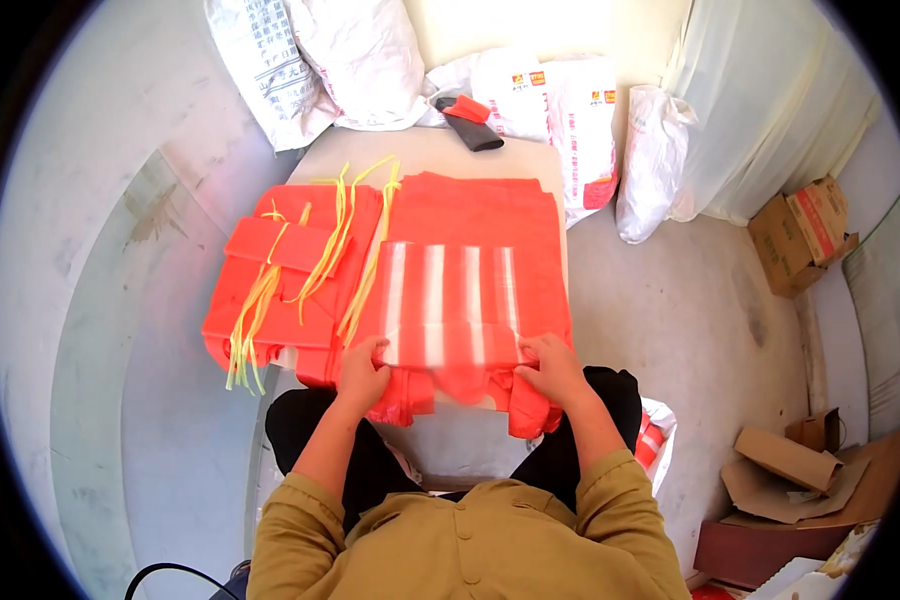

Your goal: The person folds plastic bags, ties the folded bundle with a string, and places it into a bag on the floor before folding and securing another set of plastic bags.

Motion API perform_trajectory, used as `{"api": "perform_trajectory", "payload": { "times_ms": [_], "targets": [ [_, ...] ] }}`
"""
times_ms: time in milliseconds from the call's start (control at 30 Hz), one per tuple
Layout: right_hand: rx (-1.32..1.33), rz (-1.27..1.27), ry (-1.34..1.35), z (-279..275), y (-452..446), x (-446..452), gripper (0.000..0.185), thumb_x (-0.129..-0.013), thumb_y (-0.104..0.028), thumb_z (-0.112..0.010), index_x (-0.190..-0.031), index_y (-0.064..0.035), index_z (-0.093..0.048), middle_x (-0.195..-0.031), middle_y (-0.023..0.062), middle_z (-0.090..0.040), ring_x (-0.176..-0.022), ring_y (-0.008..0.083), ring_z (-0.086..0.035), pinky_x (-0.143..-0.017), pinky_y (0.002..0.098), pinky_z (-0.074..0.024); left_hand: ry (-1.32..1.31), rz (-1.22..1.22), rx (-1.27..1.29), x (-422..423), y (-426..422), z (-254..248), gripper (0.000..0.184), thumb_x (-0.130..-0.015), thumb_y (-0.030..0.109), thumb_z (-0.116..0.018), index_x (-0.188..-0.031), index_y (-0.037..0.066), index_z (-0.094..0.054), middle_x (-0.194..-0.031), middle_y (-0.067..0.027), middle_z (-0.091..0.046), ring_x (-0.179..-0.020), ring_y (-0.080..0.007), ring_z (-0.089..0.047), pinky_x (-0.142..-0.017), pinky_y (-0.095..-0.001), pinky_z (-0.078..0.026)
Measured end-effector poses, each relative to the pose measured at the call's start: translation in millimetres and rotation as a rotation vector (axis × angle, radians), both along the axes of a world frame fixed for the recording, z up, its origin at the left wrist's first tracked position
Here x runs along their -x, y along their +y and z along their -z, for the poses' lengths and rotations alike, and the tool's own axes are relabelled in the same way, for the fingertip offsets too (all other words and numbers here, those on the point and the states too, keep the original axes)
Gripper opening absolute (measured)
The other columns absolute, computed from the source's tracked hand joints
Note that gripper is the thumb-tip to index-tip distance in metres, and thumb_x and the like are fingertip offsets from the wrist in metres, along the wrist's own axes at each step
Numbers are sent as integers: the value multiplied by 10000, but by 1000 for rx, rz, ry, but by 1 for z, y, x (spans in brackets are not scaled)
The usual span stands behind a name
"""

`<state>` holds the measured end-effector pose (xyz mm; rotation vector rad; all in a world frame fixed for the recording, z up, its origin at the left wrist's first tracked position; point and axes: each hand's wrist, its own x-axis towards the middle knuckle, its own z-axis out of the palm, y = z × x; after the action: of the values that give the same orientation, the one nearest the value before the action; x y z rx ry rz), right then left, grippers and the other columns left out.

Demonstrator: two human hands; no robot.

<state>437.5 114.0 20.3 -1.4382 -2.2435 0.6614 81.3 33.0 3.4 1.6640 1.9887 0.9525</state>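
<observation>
A stack of thin red sheets [480,210], cloth or plastic, lies on the table in front of me. On top is a red-and-white striped sheet [452,290], its near edge folded up and slightly blurred. My left hand [365,372] pinches the near left corner of this striped sheet. At the opposite near corner, my right hand [553,372] grips it with thumb and fingers. Loose red ends hang over the table's front edge between and below both hands. To the left sit folded red bundles [290,245] with yellow strips [258,310] lying across them.
A dark roll with a red piece [473,122] rests at the back of the table [370,150]. White sacks [360,60] stand behind it. Cardboard boxes [795,240] and flattened cardboard [785,475] are on the right. A white bag with red contents [655,440] stands by my right knee.
</observation>
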Motion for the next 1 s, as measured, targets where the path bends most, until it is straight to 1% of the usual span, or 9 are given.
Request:
{"api": "perform_trajectory", "payload": {
  "times_ms": [233,333,433,533,633,667,733,833,1000],
  "targets": [
    [-120,-11,-10,0,-3,9,312,-817,-111,-690,-1127,-92,-718,-1076,141,-636,-997,357,-639,-833,439,-533,41,-2,-71,5,8,5,383,-762,-40,-630,-1108,79,-743,-1090,-177,-690,-1074,-392,-586,-922,-463,-487],
    [-134,-75,-135,-15,-3,8,263,-860,-36,-687,-1114,-84,-737,-1129,122,-628,-1060,345,-626,-883,420,-529,124,-2,-18,8,5,-5,335,-763,-25,-654,-1060,87,-762,-1084,-159,-678,-1039,-371,-594,-887,-448,-487],
    [-177,-116,-88,-34,-8,-4,163,-873,-44,-687,-1029,-55,-734,-1140,108,-643,-1076,336,-607,-890,417,-522,222,73,-85,16,0,-20,307,-765,11,-697,-1053,96,-761,-1109,-132,-665,-1040,-345,-593,-907,-413,-481],
    [74,-169,35,-44,3,-17,90,-883,-70,-699,-960,-23,-704,-1188,90,-646,-1089,321,-587,-899,410,-511,111,260,-300,32,10,-17,179,-838,48,-716,-1013,74,-739,-963,-118,-678,-907,-295,-628,-827,-383,-505],
    [384,32,249,-35,16,-18,140,-939,-143,-672,-990,-14,-656,-1016,75,-683,-949,235,-636,-847,354,-511,-402,162,187,37,22,-14,143,-889,97,-707,-1024,49,-707,-909,-105,-686,-838,-279,-646,-780,-369,-511],
    [484,112,316,-28,20,-17,152,-951,-157,-663,-1009,-18,-652,-969,74,-687,-919,220,-644,-836,345,-511,-379,142,166,35,27,-14,147,-895,119,-691,-1019,41,-702,-883,-108,-688,-817,-281,-653,-764,-372,-517],
    [398,187,300,-14,29,-11,182,-964,-187,-655,-1038,-21,-646,-915,76,-689,-873,204,-647,-816,335,-514,-333,99,124,23,43,-29,174,-908,164,-660,-1010,26,-691,-832,-115,-692,-777,-285,-668,-732,-377,-528],
    [258,248,276,6,40,-1,214,-968,-210,-654,-1072,-24,-640,-905,94,-694,-854,208,-653,-802,338,-519,-101,28,179,19,65,-25,215,-910,221,-668,-1017,36,-690,-886,-129,-712,-828,-288,-687,-748,-375,-530],
    [109,298,247,37,47,4,246,-966,-226,-658,-1105,-25,-628,-905,124,-694,-853,231,-667,-797,347,-524,-22,-46,85,9,78,-7,322,-907,279,-702,-1148,69,-659,-939,-166,-710,-897,-329,-693,-776,-424,-533]
  ]
}}
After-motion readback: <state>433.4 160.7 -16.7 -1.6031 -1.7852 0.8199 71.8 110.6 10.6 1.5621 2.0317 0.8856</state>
